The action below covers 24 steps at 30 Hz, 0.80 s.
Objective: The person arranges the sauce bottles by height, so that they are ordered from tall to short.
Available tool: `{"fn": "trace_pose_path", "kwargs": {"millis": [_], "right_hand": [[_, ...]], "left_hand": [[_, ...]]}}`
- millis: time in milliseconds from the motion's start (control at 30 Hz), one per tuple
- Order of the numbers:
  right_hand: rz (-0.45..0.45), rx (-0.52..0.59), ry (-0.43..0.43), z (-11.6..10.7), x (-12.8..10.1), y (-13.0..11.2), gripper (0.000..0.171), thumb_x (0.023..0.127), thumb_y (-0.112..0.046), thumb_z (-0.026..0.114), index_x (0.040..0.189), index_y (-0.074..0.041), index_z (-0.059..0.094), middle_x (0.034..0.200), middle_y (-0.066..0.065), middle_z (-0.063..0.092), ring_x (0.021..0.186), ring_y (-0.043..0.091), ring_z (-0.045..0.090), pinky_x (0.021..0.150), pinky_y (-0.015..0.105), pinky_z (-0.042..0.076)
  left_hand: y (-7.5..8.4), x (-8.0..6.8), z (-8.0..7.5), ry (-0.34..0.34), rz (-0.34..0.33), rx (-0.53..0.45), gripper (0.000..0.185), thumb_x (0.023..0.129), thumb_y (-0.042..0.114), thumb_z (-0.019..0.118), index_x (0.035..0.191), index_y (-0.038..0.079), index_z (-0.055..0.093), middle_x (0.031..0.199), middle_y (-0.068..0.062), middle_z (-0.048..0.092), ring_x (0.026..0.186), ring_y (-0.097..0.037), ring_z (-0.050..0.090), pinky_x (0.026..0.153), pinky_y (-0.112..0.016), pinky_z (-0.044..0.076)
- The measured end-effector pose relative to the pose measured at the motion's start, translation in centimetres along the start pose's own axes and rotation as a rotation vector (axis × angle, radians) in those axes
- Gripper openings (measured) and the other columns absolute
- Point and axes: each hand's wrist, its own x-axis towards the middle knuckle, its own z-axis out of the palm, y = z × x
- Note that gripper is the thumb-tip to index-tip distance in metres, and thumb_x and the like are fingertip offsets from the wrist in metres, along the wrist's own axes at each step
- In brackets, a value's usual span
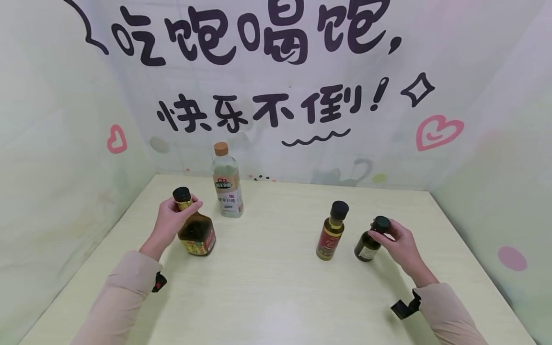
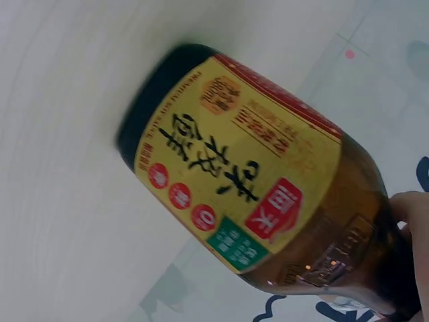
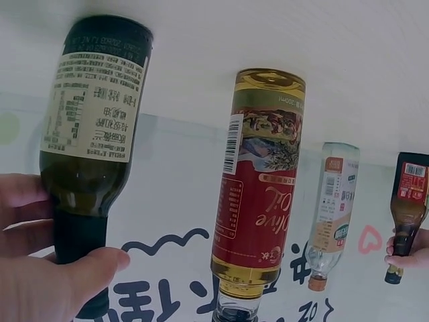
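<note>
Landmark: we take the olive oil bottle (image 1: 330,232) as our reference; it stands upright on the pale table (image 1: 267,287).

Olive oil label: we read "Olive Oil" in script on its red label (image 3: 258,201), with a barcode along the edge and a picture of olives and leaves above it; the cap is black.

Dark green bottle (image 1: 368,242): it stands just right of the olive oil bottle, tilted slightly. Its cream back label (image 3: 94,107) carries small print we cannot read.

Right hand (image 1: 401,247): our fingers and thumb are curled around the neck and black cap of the dark green bottle, grasping it just below the top; in the right wrist view the thumb (image 3: 80,275) presses against the neck.

Brown sauce bottle (image 1: 196,230): well left of the olive oil bottle, squat, with amber glass and a black cap. Its yellow label (image 2: 228,168) bears large black Chinese characters, three red round seals, a red square seal and a small green panel; the small text is too fine for us to read.

Left hand (image 1: 172,220): our fingers wrap the neck of the brown sauce bottle under its cap, holding it firmly.

Clear bottle (image 1: 226,184): behind and left of the olive oil bottle, upright, with a tan cap and a white label; its writing is too small to read.

Backdrop (image 1: 276,72): behind the olive oil bottle, large black Chinese lettering and pink hearts.
</note>
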Motion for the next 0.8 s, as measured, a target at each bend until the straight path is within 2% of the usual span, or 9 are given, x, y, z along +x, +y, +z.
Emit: {"fn": "trace_pose_path", "kwargs": {"millis": [167,300,467,667,800], "right_hand": [[-0.012,0.003,0.007,0.1,0.1,-0.2,0.033,0.081,-0.004,0.065,0.108,0.011,0.053,0.094,-0.017,0.058,0.088,-0.006,0.053,0.075,0.01,0.044],[-0.006,-0.004,0.004,0.1,0.1,0.1,0.034,0.081,-0.006,0.065,0.108,0.011,0.053,0.093,-0.018,0.058,0.088,-0.006,0.053,0.075,0.01,0.044],[-0.008,-0.01,-0.002,0.0,0.2,0.5,0.032,0.082,-0.008,0.065,0.107,0.008,0.054,0.093,-0.018,0.058,0.088,-0.005,0.053,0.075,0.01,0.044],[-0.005,-0.005,-0.002,-0.1,0.0,0.6,0.034,0.082,-0.009,0.065,0.108,0.01,0.053,0.094,-0.014,0.06,0.089,-0.005,0.053,0.076,0.01,0.044],[0.002,0.005,-0.006,-0.1,0.0,0.7,0.035,0.083,-0.009,0.064,0.109,0.01,0.053,0.094,-0.017,0.059,0.089,-0.006,0.053,0.076,0.01,0.043]], "left_hand": [[0.5,0.0,-0.5,-0.029,-0.015,0.028,0.046,0.08,0.043,0.064,0.103,0.005,0.055,0.104,-0.006,0.054,0.091,-0.019,0.048,0.08,-0.033,0.039],[0.9,-0.2,-0.7,-0.033,-0.037,0.015,0.046,0.079,0.042,0.065,0.104,0.004,0.056,0.105,-0.005,0.055,0.094,-0.019,0.047,0.082,-0.033,0.039],[1.4,-0.4,-0.5,-0.005,-0.069,-0.027,0.042,0.079,0.038,0.066,0.102,0.005,0.057,0.103,-0.001,0.054,0.096,-0.016,0.046,0.084,-0.031,0.038],[1.7,-0.7,-0.2,0.041,-0.076,-0.056,0.039,0.078,0.034,0.069,0.1,0.003,0.06,0.093,0.007,0.057,0.093,-0.012,0.048,0.078,-0.021,0.042],[1.9,-0.8,-0.1,0.062,-0.085,-0.055,0.041,0.077,0.034,0.07,0.1,0.001,0.06,0.09,0.009,0.057,0.093,-0.012,0.048,0.078,-0.02,0.042]]}}
